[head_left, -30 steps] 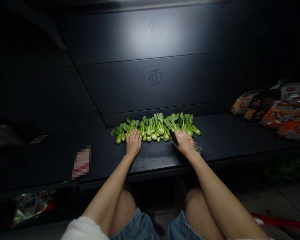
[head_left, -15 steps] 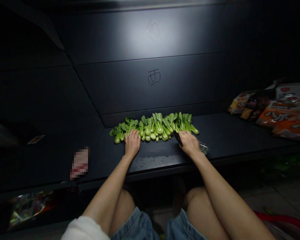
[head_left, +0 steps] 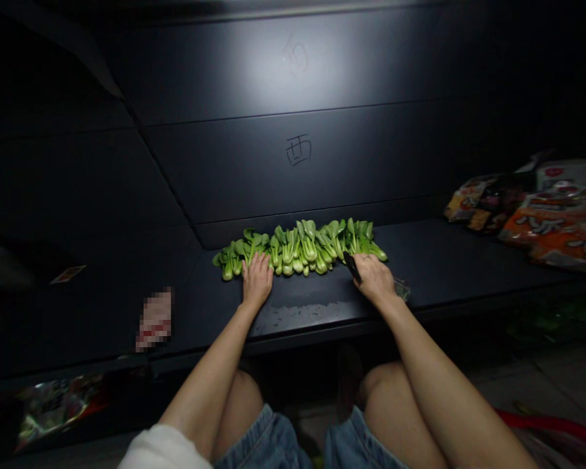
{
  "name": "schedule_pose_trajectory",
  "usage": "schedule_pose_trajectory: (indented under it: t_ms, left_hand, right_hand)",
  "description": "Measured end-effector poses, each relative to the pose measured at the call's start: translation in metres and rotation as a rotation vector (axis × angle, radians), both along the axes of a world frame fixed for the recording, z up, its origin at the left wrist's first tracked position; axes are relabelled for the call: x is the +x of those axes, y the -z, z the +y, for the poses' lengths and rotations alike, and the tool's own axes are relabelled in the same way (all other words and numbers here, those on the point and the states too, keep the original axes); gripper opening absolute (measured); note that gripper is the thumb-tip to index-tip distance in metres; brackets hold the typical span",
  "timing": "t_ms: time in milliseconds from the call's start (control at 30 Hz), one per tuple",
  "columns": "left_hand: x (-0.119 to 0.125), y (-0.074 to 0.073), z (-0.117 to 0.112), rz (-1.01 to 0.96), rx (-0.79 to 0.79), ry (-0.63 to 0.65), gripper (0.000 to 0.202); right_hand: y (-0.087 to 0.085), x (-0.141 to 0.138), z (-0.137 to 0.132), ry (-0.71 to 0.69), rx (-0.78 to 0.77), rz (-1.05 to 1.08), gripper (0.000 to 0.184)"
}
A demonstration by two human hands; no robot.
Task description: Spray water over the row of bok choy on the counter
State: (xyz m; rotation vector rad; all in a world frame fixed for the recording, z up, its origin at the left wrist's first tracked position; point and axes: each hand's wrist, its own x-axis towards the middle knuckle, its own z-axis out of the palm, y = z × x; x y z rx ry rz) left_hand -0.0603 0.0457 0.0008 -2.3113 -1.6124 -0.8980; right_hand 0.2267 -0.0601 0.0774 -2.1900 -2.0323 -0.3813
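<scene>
Heads of bok choy (head_left: 300, 251) lie in a row along the back of the dark shelf (head_left: 293, 324), leaves toward the back panel and pale stem ends toward me. My left hand (head_left: 258, 279) rests with stretched fingers on the left part of the row. At the right end, my right hand (head_left: 375, 279) is closed around a slim black object (head_left: 351, 266) that juts out on its thumb side; its kind is not clear. The fingertips there reach the bok choy stems. Beside the right wrist, a small piece of clear plastic (head_left: 402, 290) shows partly.
Printed food packets (head_left: 551, 218) are piled on the shelf at the right. A blurred-out pink and white item (head_left: 155, 319) and a small card (head_left: 68, 274) lie at the left. Below the shelf's front edge, a shiny packet (head_left: 53, 407) shows at lower left. Wet spots mark the shelf.
My right hand has shifted slightly to the right with the black object. My left hand stays on the bok choy, and the row looks unchanged.
</scene>
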Motion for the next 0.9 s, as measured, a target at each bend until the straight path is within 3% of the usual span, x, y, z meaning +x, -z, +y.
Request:
schedule_pose_trajectory:
  t_ms: [433,900]
  left_hand:
    - [-0.001,0.002,0.002,-0.011,0.009,0.002,0.045]
    - [-0.001,0.000,0.001,-0.001,-0.003,0.000,0.045]
  right_hand:
    - [0.002,0.014,-0.004,0.027,0.084,0.081,0.029]
    - [0.002,0.020,-0.006,0.143,0.004,0.064,0.029]
